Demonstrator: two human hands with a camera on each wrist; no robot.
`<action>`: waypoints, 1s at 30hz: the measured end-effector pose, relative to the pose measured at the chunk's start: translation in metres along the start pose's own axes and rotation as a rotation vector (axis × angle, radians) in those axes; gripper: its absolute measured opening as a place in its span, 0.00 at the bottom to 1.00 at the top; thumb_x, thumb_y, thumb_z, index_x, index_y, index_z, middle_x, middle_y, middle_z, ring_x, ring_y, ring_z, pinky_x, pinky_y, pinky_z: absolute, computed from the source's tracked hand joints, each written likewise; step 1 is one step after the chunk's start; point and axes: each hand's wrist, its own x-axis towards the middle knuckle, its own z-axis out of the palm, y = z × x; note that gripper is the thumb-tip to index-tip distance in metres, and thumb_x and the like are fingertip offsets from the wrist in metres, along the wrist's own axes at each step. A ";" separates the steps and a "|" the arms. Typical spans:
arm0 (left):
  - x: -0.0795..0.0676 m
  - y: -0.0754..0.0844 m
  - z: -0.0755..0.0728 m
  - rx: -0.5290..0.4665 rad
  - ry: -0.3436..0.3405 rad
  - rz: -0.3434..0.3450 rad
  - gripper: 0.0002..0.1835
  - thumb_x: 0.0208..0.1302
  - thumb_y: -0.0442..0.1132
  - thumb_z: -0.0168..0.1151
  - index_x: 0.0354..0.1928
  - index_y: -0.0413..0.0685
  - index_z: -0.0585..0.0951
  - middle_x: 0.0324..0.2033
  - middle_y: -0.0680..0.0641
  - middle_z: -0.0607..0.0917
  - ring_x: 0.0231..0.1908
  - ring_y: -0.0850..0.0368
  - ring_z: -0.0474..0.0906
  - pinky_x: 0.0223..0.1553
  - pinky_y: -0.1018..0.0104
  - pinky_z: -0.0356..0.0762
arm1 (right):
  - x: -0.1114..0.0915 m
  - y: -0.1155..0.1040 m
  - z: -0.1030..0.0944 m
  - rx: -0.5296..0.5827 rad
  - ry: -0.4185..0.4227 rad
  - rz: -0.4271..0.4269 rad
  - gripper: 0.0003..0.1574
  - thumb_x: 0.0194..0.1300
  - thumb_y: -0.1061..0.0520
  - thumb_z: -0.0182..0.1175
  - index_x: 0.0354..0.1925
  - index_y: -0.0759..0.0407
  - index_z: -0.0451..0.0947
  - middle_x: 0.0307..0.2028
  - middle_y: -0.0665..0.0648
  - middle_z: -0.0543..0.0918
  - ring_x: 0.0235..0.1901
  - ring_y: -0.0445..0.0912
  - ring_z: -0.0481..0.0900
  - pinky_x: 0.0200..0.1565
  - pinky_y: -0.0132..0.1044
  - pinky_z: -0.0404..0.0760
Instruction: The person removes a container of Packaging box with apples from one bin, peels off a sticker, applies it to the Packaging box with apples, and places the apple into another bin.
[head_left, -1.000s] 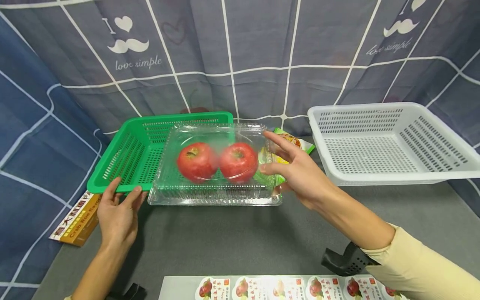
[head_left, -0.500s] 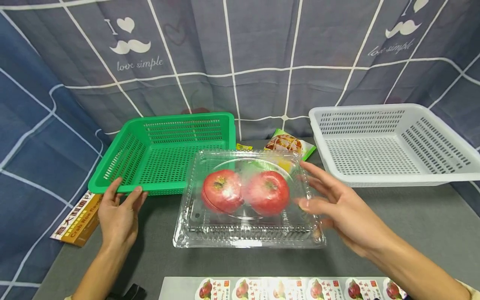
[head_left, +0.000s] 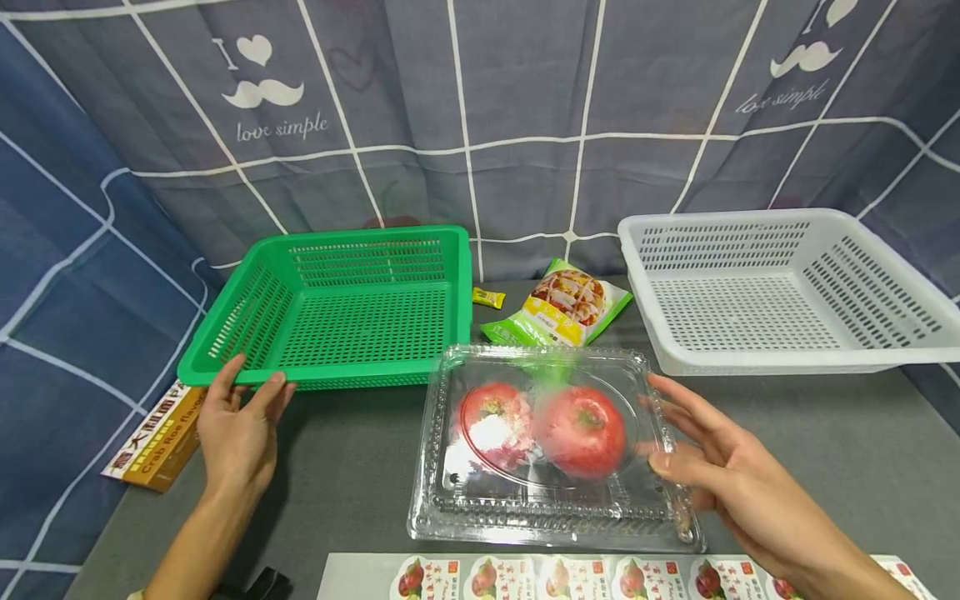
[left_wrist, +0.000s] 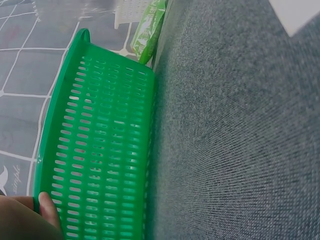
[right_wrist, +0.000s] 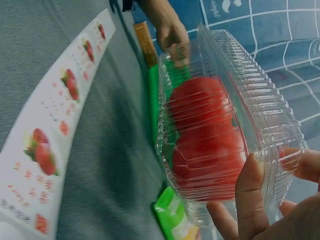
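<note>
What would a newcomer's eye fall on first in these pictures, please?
The two red apples would likely win, inside the clear box in the right hand's grip, low in the head view. Next come the bright green basket, back left, and the white basket, back right.

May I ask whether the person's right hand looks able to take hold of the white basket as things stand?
Probably not: the right hand holds the clear box with two apples inside. Otherwise the way to the white basket looks free, with nothing standing between hand and basket.
</note>
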 end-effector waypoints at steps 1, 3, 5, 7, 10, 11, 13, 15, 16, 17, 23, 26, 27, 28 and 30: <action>0.000 0.000 0.000 0.003 -0.001 0.000 0.37 0.61 0.17 0.58 0.71 0.45 0.63 0.44 0.46 0.61 0.38 0.57 0.81 0.45 0.67 0.80 | 0.000 0.003 -0.001 -0.002 -0.005 0.009 0.45 0.72 0.62 0.56 0.77 0.35 0.50 0.74 0.57 0.49 0.56 0.42 0.75 0.26 0.37 0.70; 0.000 0.000 0.000 0.013 -0.004 0.002 0.37 0.61 0.17 0.58 0.71 0.45 0.63 0.44 0.46 0.61 0.39 0.57 0.80 0.45 0.68 0.80 | 0.000 0.007 -0.001 0.002 -0.014 0.028 0.45 0.72 0.61 0.56 0.77 0.35 0.49 0.75 0.58 0.48 0.57 0.41 0.76 0.26 0.37 0.71; -0.001 0.000 0.001 0.025 -0.009 0.005 0.37 0.61 0.18 0.59 0.72 0.44 0.62 0.44 0.46 0.61 0.39 0.57 0.80 0.46 0.68 0.79 | 0.001 0.012 -0.002 0.019 -0.024 0.036 0.45 0.72 0.61 0.55 0.77 0.36 0.48 0.75 0.59 0.46 0.57 0.41 0.76 0.25 0.36 0.70; -0.001 0.000 0.001 0.032 -0.011 0.007 0.38 0.61 0.18 0.59 0.72 0.44 0.62 0.45 0.46 0.61 0.40 0.57 0.80 0.47 0.68 0.79 | 0.001 0.017 -0.002 0.034 -0.032 0.029 0.46 0.72 0.62 0.55 0.78 0.37 0.47 0.75 0.61 0.46 0.57 0.42 0.76 0.25 0.35 0.70; -0.001 0.000 0.001 0.032 -0.007 0.002 0.38 0.60 0.18 0.60 0.71 0.44 0.62 0.46 0.46 0.60 0.40 0.57 0.80 0.47 0.68 0.79 | 0.004 0.022 -0.004 0.046 -0.047 0.000 0.46 0.72 0.63 0.54 0.78 0.38 0.47 0.74 0.61 0.46 0.57 0.44 0.77 0.24 0.34 0.69; -0.001 0.001 0.001 0.034 -0.005 0.000 0.38 0.60 0.18 0.60 0.71 0.45 0.62 0.46 0.47 0.60 0.40 0.57 0.80 0.47 0.68 0.79 | 0.004 0.023 -0.006 0.038 -0.050 -0.011 0.46 0.72 0.63 0.54 0.78 0.39 0.47 0.74 0.61 0.47 0.57 0.44 0.77 0.24 0.34 0.70; -0.001 0.001 0.001 0.050 -0.003 -0.003 0.38 0.61 0.19 0.61 0.72 0.45 0.62 0.47 0.48 0.59 0.40 0.58 0.80 0.47 0.68 0.79 | 0.005 0.025 -0.010 0.023 -0.057 -0.011 0.45 0.73 0.63 0.54 0.78 0.38 0.47 0.74 0.60 0.47 0.58 0.43 0.75 0.25 0.35 0.70; -0.001 0.001 0.001 0.063 -0.003 -0.004 0.38 0.61 0.19 0.60 0.72 0.46 0.62 0.47 0.47 0.59 0.41 0.58 0.79 0.47 0.68 0.79 | 0.004 0.026 -0.014 -0.001 -0.057 0.004 0.45 0.73 0.62 0.54 0.77 0.37 0.48 0.75 0.58 0.46 0.59 0.39 0.73 0.26 0.36 0.71; -0.001 0.001 0.001 0.069 -0.004 -0.004 0.38 0.62 0.20 0.60 0.72 0.46 0.62 0.47 0.47 0.59 0.41 0.58 0.79 0.47 0.68 0.78 | 0.003 0.027 -0.017 -0.012 -0.059 0.014 0.45 0.73 0.61 0.54 0.77 0.36 0.48 0.75 0.58 0.46 0.59 0.38 0.73 0.27 0.36 0.72; -0.001 0.000 0.001 0.075 -0.007 -0.003 0.38 0.62 0.20 0.60 0.72 0.46 0.61 0.47 0.47 0.59 0.41 0.58 0.79 0.48 0.68 0.78 | 0.001 0.029 -0.019 -0.022 -0.060 0.025 0.45 0.73 0.61 0.54 0.77 0.36 0.48 0.75 0.57 0.46 0.59 0.37 0.72 0.28 0.37 0.72; -0.001 -0.001 0.001 0.047 -0.005 0.010 0.37 0.63 0.18 0.58 0.72 0.45 0.63 0.46 0.46 0.62 0.40 0.57 0.79 0.47 0.68 0.79 | -0.001 0.035 -0.027 -0.021 -0.064 0.087 0.45 0.73 0.59 0.55 0.77 0.36 0.47 0.76 0.59 0.43 0.58 0.38 0.74 0.35 0.41 0.76; -0.001 0.000 0.001 0.039 -0.005 0.011 0.36 0.63 0.17 0.57 0.72 0.45 0.62 0.45 0.46 0.62 0.39 0.58 0.80 0.46 0.68 0.79 | 0.005 0.036 -0.026 -0.005 -0.048 0.103 0.45 0.72 0.58 0.56 0.77 0.35 0.47 0.76 0.62 0.41 0.57 0.39 0.75 0.33 0.41 0.76; -0.001 0.001 0.001 0.039 -0.006 0.010 0.37 0.63 0.17 0.57 0.72 0.45 0.62 0.45 0.46 0.61 0.38 0.58 0.80 0.46 0.68 0.79 | 0.008 0.036 -0.026 -0.004 -0.044 0.095 0.46 0.72 0.59 0.56 0.77 0.36 0.47 0.76 0.63 0.40 0.56 0.39 0.76 0.30 0.41 0.76; -0.001 0.001 0.001 0.042 -0.008 0.009 0.37 0.63 0.18 0.57 0.72 0.45 0.62 0.45 0.46 0.61 0.38 0.58 0.80 0.46 0.68 0.79 | 0.010 0.037 -0.026 -0.001 -0.042 0.086 0.46 0.72 0.59 0.56 0.78 0.37 0.47 0.76 0.65 0.40 0.56 0.39 0.76 0.29 0.40 0.76; -0.002 0.001 0.001 0.043 -0.009 0.009 0.37 0.62 0.18 0.58 0.72 0.44 0.61 0.45 0.46 0.61 0.37 0.59 0.80 0.45 0.68 0.80 | 0.014 0.037 -0.026 -0.001 -0.045 0.069 0.47 0.72 0.60 0.56 0.78 0.38 0.45 0.76 0.67 0.38 0.55 0.39 0.77 0.28 0.39 0.75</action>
